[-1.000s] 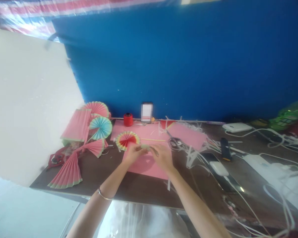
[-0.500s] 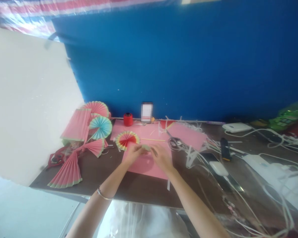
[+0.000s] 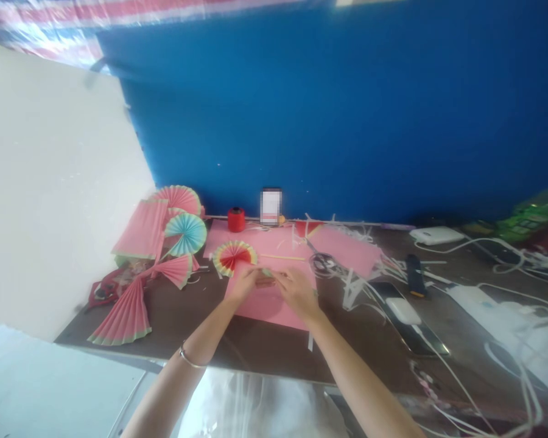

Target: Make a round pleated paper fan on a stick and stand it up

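Both hands are held close together over the middle of the table. The left hand (image 3: 244,284) and the right hand (image 3: 296,292) are each closed in a pinch on a small folded paper piece (image 3: 267,274), one at each end of it. The piece looks pale green and pink, and it is kept just above the far part of a pink sheet (image 3: 265,309), which is laid flat on the dark table (image 3: 187,319). A thin bracelet (image 3: 189,359) is worn on the left wrist.

Just beyond the left hand, a red and yellow round fan (image 3: 232,257) is laid. Further left, a teal round fan (image 3: 186,233) and a pink pleated fan (image 3: 125,316) are spread near a white board (image 3: 50,201). A red spool (image 3: 236,219) is set against the blue wall (image 3: 347,121). Scissors (image 3: 322,263) are seen near the right hand among white paper strips (image 3: 354,289), and a phone (image 3: 415,319) is laid well to the right.
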Demonstrator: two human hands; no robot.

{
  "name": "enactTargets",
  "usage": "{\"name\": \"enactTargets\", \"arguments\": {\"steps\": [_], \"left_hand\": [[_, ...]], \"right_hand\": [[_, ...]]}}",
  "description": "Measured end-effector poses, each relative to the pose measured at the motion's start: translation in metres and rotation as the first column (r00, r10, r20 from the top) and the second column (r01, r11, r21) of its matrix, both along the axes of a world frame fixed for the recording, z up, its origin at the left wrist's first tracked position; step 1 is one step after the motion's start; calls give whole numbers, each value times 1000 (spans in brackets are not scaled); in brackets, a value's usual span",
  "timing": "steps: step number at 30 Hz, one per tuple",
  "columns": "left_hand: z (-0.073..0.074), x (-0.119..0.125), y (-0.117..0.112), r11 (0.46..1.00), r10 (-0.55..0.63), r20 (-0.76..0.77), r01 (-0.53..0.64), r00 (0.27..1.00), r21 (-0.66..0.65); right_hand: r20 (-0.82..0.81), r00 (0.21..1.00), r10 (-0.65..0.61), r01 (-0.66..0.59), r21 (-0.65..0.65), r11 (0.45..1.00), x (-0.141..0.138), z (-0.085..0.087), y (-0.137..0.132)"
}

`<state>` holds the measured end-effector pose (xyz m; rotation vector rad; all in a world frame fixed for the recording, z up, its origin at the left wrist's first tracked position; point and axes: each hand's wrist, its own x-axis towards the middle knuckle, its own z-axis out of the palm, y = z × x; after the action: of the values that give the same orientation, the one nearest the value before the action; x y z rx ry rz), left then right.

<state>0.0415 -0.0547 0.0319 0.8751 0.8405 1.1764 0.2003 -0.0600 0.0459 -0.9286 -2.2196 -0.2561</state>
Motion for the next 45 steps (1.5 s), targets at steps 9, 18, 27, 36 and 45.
{"name": "enactTargets", "arguments": {"steps": [9, 18, 27, 36, 45], "left_hand": [[10, -1, -4, 999, 20, 80, -16, 997, -51], [1, -1, 1, 999, 40, -24, -40, 999, 29], [-4, -4, 3, 993, 113, 50, -114, 992, 19], [-2, -2, 4, 984, 180, 65, -181, 981, -1], [-6, 1, 3, 1000, 25, -115, -24, 993, 7]], "right_hand": [[153, 987, 47, -45, -14, 999, -1, 7, -5], [42, 998, 44, -39, -104, 994, 1, 1, 1], [139, 989, 50, -38, -90, 995, 4, 0, 3], [-18, 998, 62, -64, -163, 985, 1, -7, 5], [-332, 943, -5, -125, -369, 921, -3, -7, 8]]}}
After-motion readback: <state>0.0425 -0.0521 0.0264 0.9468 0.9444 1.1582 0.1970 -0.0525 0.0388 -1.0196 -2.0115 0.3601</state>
